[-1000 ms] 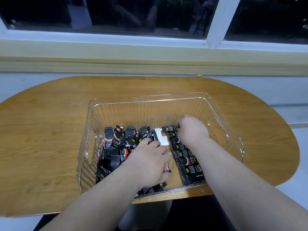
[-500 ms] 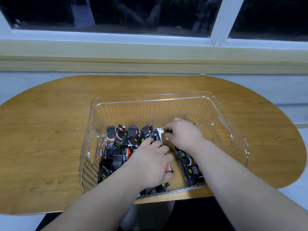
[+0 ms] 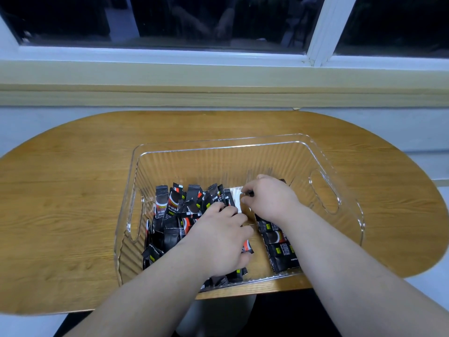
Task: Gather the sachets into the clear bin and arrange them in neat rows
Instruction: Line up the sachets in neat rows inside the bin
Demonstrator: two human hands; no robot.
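Black sachets [image 3: 283,252] w/ white print, prob. Chinese chars, too blurry to read

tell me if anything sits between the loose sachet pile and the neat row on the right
Nothing visible: a bare strip of bin floor separates the loose pile from the row; the left hand rests on the pile.

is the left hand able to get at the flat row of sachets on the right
Probably yes: the bin is open-topped and the flat row lies bare at its near end beside the left hand; the right hand covers its far end.
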